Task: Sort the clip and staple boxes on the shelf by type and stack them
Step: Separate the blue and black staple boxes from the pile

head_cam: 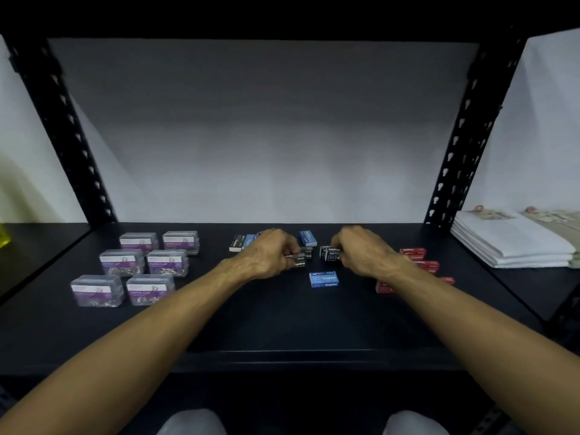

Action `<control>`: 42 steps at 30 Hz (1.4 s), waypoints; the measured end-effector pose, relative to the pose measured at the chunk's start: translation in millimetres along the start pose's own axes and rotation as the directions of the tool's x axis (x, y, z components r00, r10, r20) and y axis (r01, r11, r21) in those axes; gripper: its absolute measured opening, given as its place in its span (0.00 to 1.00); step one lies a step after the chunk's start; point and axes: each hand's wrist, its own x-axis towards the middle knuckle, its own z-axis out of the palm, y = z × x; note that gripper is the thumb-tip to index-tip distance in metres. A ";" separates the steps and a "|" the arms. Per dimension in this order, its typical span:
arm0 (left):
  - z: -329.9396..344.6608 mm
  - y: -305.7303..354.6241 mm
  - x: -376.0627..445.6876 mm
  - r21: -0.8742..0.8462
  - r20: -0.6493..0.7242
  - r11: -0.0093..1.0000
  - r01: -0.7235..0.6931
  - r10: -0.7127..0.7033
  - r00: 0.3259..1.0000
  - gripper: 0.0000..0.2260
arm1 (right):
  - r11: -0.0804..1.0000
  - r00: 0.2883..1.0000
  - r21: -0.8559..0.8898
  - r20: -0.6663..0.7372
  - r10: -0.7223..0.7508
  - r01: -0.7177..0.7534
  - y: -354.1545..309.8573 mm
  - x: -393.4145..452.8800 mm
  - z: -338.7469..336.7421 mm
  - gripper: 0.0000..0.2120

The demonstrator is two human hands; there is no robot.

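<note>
Both hands are at work on the black staple boxes in the middle of the shelf (282,324), so the step in hand looks like gathering the black type into one pile. The left hand (270,254) has its fingers curled round a black box (298,262); the right hand (361,252) likewise pinches another black box (332,254) just beside it. The next move probably calls for setting one squarely on the other, edges lined up, since such small cartons slide easily. The boxes are small, dark, printed "Staples" in white. A blue box (324,279) lies flat in front of the hands, another blue one (307,238) behind, and more black and blue sit behind the left hand. Red boxes (414,254) lie to the right, partly hidden by the right arm. Clear clip boxes (122,262) with purple labels stand in stacked pairs on the left, apparently sorted.
</note>
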 end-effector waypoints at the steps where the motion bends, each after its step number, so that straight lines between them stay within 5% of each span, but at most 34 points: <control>1: 4.0 1.2 3.1 0.007 0.004 1.000 -0.008 0.008 1.000 0.08 | 1.000 1.000 -0.006 0.003 -0.001 0.001 0.5 0.8 2.3 0.13; 23: 21.4 2.0 19.2 0.036 0.037 0.999 0.014 -0.016 0.999 0.09 | 0.999 0.993 0.045 0.114 -0.035 0.030 5.9 9.8 18.9 0.12; 33: -6.9 -3.0 2.5 0.060 -0.099 0.998 -0.017 0.022 0.995 0.08 | 0.999 0.997 0.013 0.066 -0.043 0.042 5.1 11.5 -1.8 0.17; 42: -46.6 -52.3 -3.9 0.043 -0.160 0.970 0.238 -0.228 0.960 0.06 | 0.988 0.989 0.041 -0.020 -0.148 0.149 -19.5 41.9 -2.1 0.14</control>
